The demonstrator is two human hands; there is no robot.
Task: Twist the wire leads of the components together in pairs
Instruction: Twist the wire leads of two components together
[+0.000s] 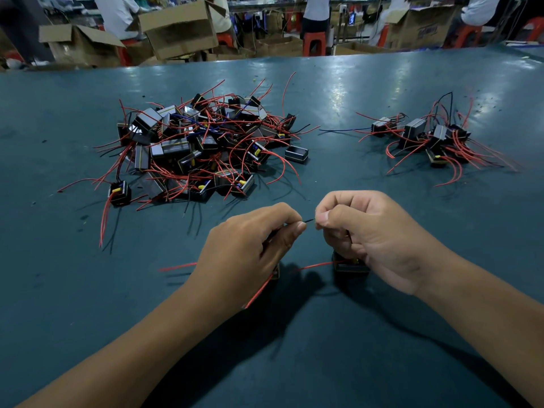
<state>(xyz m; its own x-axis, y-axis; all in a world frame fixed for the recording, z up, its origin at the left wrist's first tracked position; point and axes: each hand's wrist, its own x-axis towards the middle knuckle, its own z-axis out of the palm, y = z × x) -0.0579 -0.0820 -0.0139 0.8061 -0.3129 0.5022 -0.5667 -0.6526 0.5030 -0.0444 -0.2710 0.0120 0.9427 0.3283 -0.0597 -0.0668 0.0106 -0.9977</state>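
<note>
Seen from above, a person's two bare hands meet over a dark teal table (353, 363). The left hand (250, 245) and right hand (368, 231) each pinch one end of a thin black lead (309, 220), thumb against forefinger, with a short stretch of it showing in the gap between the fingertips. Below the right hand, touching the table, sits a small black component (350, 265) with a red wire (318, 265) running left from it. A second component (275, 272) is mostly hidden under the left hand; red wires stick out beside that wrist. Farther back on the left lies a big pile (191, 148) of the same black components tangled in red wires. Well apart, far right, is a smaller pile (435, 139). Beyond the table edge are open cardboard boxes (176, 28), red stools (315, 44) and seated people, all blurred.
</note>
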